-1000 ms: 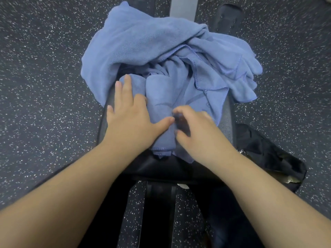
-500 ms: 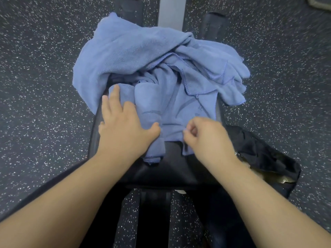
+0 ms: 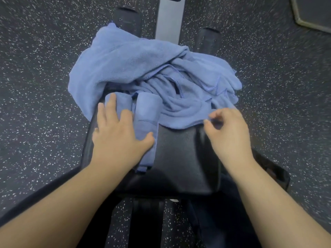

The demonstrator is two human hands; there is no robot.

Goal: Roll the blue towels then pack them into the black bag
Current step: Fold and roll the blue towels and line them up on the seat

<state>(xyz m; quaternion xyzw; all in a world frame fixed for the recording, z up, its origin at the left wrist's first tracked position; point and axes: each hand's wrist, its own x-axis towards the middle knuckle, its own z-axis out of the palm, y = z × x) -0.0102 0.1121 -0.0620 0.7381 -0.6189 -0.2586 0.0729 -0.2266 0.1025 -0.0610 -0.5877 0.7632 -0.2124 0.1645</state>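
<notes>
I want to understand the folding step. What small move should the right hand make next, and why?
Probably draw the towel edge it pinches toward the body, to spread it on the bench. The right hand holds that edge, the left hand presses the folded part flat, and the rest lies bunched.

the towels [image 3: 136,63] are a soft periwinkle blue all over, edged with darker blue stitching along the hems at about 2 o'clock. the bench pad [image 3: 186,156] under them is plain glossy black. the floor [image 3: 39,97] is dark charcoal, speckled with small white flecks. a pale grey bar [image 3: 169,18] runs up at 12 o'clock. the bag [image 3: 275,174], at 4 o'clock, is black.
</notes>
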